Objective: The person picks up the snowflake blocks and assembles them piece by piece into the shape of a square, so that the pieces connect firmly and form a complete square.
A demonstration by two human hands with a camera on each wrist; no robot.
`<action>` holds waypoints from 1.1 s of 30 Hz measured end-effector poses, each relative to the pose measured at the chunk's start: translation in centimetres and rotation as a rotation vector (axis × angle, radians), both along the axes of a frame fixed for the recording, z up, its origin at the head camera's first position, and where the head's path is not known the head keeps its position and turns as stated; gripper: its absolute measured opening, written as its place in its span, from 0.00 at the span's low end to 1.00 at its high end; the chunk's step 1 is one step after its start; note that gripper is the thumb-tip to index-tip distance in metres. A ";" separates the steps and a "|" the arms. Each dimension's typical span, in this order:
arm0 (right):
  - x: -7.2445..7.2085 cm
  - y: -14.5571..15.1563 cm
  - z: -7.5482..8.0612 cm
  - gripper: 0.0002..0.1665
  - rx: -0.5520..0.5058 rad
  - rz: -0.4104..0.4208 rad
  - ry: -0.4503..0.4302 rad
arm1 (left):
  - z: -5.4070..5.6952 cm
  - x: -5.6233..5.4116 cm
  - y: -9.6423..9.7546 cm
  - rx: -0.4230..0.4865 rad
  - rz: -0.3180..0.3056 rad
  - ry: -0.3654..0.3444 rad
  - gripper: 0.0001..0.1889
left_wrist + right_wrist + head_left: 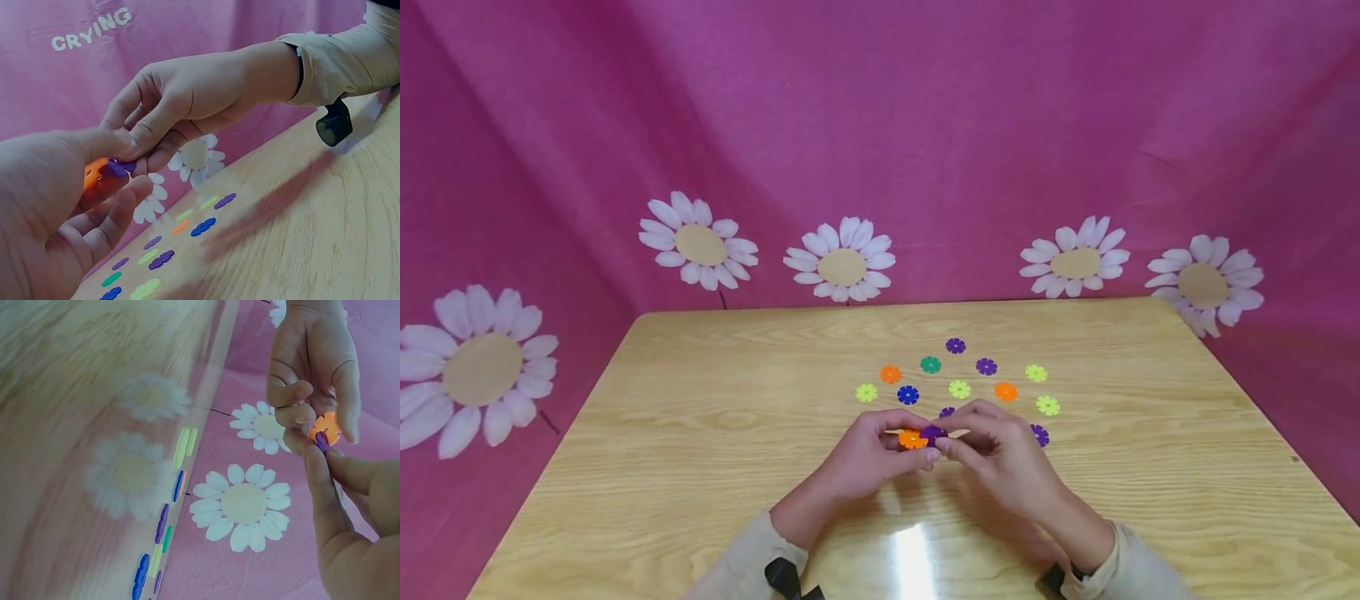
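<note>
Head view: my left hand (867, 457) pinches the orange disc (908, 442), my right hand (1003, 452) the purple disc (933, 433), the pair meeting above the table (700, 442). I'd keep them square to each other and press evenly, bending neither.

Above the table (700, 458) are an orange disc (911, 439) and a purple disc (934, 433). The table itself is pale tan, streaked with browner wood grain. On it lie a blue disc (907, 395), a green disc (931, 365), lime discs (959, 389), and further orange and purple ones. Behind it, the magenta cloth (925, 125) bears white-petalled daisies (841, 267) with yellow-tan centres, plus white letters (92, 29).
</note>
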State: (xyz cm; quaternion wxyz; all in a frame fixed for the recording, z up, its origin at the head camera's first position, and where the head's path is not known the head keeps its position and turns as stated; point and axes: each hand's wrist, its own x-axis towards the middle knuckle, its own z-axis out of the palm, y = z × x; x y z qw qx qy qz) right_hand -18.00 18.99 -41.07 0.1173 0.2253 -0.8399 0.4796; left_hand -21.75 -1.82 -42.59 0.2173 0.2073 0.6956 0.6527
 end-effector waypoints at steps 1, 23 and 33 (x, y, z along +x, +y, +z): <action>0.0 0.0 0.0 0.10 -0.005 -0.001 -0.002 | 0.0 0.0 0.0 0.005 -0.002 0.006 0.15; -3.0 10.7 3.6 0.15 0.577 -0.212 -0.393 | 1.1 -0.1 -0.9 -0.125 0.074 0.064 0.20; -4.0 10.9 0.9 0.16 0.708 -0.225 -0.489 | 1.0 0.0 -0.2 -0.127 0.057 0.050 0.19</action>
